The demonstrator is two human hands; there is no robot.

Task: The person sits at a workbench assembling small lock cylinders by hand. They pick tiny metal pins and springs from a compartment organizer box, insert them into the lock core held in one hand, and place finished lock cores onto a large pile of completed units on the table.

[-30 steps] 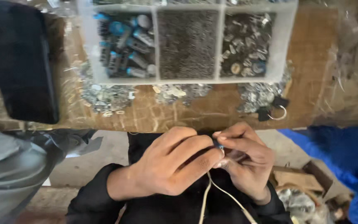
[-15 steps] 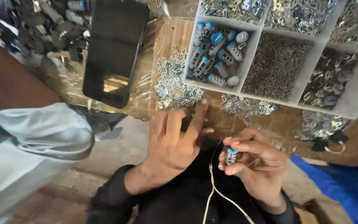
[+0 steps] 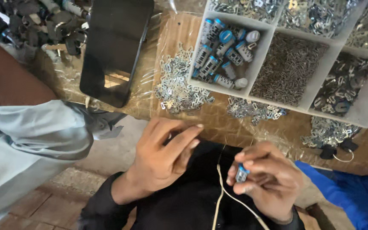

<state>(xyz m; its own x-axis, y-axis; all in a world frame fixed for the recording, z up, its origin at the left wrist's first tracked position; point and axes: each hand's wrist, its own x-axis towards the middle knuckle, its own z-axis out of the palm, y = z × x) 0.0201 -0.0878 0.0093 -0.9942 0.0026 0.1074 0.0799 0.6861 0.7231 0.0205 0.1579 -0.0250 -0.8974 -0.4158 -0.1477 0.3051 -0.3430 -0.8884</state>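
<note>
Since half a second ago the left hand has drawn back a little from the table edge and curled, its fingers now loosely bent and half open, holding nothing, with the fingertips just short of the scattered metal clips. To its right, the right hand stays near the body, its fingers closed around a small blue-capped cylinder, held upright, with a thin pale cord running down just to the left of it over the black clothing. On the far side of the table sits a white divided tray; its left compartment holds more blue-capped cylinders, the middle one fine dark pins, the right one mixed metal parts. A black phone lies flat to the far left, and another person's pale sleeve fills the near left.
</note>
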